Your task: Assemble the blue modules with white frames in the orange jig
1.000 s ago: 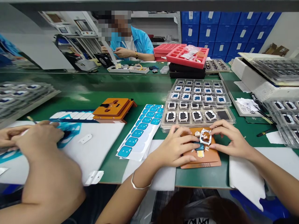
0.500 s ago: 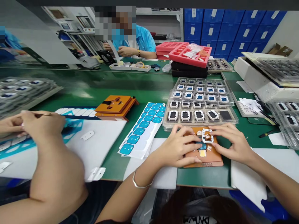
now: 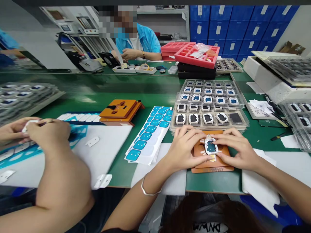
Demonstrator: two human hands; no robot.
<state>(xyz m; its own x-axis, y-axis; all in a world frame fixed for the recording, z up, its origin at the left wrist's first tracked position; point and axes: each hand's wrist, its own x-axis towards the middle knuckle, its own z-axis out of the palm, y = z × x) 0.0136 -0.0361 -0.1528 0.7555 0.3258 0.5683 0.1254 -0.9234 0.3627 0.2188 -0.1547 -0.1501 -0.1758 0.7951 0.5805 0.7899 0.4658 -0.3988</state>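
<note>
A white watch-case frame (image 3: 207, 151) lies on the orange jig (image 3: 227, 164) in front of me. Blue film (image 3: 212, 147) shows through its opening. From the left, my left hand (image 3: 185, 148) has its thumb and fingers closed against the frame's edge. My right hand (image 3: 239, 149) grips the opposite side, fingertips over the upper right rim and thumb low on the right. Small white tabs stick out round the frame, and a yellow patch (image 3: 213, 157) shows just below it. The fingers partly cover the jig.
Clear trays (image 3: 209, 106) of white frames stand behind the jig. To the left lie a sheet of blue stickers (image 3: 145, 137) and another orange jig (image 3: 120, 110). A co-worker's arm (image 3: 60, 168) reaches over white foam at far left. Another person sits across the bench.
The white frame has moved left and down, from beside the blue film to around it. My right hand has followed leftward; my left fingers now meet the frame.
</note>
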